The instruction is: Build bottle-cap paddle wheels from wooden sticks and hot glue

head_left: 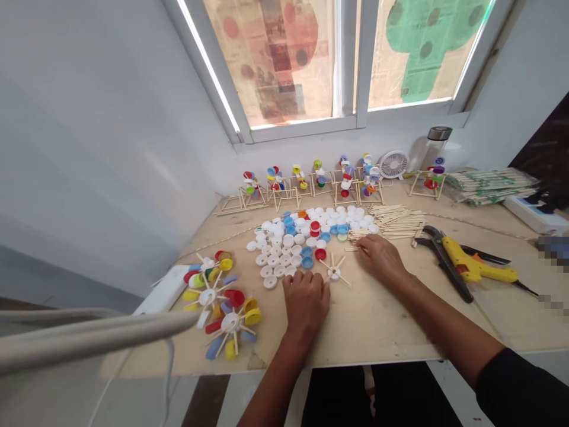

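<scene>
My left hand (306, 299) rests palm down on the wooden board (377, 326), fingers together, its fingertips beside a white cap with sticks radiating from it (334, 273). My right hand (380, 256) lies flat on the board too, its fingers reaching the near edge of a pile of wooden sticks (393, 220). I cannot make out anything held in it. A spread of white, blue and red bottle caps (302, 240) lies just beyond both hands.
Three finished cap-and-stick wheels (220, 302) lie at the left. A row of small stick stands with coloured caps (311, 181) lines the back, with a small fan (393, 164). A yellow glue gun (478, 265) and pliers (440, 255) lie at the right.
</scene>
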`<state>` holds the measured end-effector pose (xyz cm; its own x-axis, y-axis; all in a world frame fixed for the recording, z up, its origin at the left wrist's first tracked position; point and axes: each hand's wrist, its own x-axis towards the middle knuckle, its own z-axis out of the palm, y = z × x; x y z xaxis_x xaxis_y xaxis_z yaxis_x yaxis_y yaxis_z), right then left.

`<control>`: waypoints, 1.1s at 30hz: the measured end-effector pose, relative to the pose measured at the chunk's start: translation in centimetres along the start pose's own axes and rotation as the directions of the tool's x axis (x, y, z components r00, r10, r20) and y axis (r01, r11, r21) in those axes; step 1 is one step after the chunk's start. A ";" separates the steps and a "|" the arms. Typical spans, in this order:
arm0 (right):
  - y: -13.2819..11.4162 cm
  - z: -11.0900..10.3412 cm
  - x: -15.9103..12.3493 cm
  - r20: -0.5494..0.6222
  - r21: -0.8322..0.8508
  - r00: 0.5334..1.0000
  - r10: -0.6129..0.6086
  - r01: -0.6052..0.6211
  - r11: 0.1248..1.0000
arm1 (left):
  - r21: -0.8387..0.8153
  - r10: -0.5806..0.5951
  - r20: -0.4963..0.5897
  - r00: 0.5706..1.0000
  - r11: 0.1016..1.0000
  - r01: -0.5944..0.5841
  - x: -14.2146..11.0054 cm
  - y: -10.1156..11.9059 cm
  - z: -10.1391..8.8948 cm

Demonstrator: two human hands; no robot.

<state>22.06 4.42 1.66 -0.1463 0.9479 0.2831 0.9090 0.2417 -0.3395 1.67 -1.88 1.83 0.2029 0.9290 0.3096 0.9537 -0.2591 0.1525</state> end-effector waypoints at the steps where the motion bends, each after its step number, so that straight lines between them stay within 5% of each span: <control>1: 0.0 0.1 -0.1 0.008 -0.025 1.000 -0.019 0.019 1.000 | -0.003 0.005 -0.002 1.000 1.000 -0.005 0.1 0.0 0.1; 15: 0.1 0.4 0.1 0.068 -0.197 0.995 -0.077 0.089 0.976 | -0.100 0.027 -0.087 0.996 0.994 -0.035 -0.5 -0.3 1.3; 33: -0.3 -0.3 -0.4 0.150 -0.170 0.986 -0.068 0.093 0.981 | -0.145 0.019 -0.075 0.997 0.989 -0.030 -0.7 -0.4 1.3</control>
<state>22.00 3.94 1.94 -0.2647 0.9497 0.1673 0.9445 0.2903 -0.1539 1.44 -2.08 0.29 0.2038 0.9012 0.3824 0.9051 -0.3224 0.2773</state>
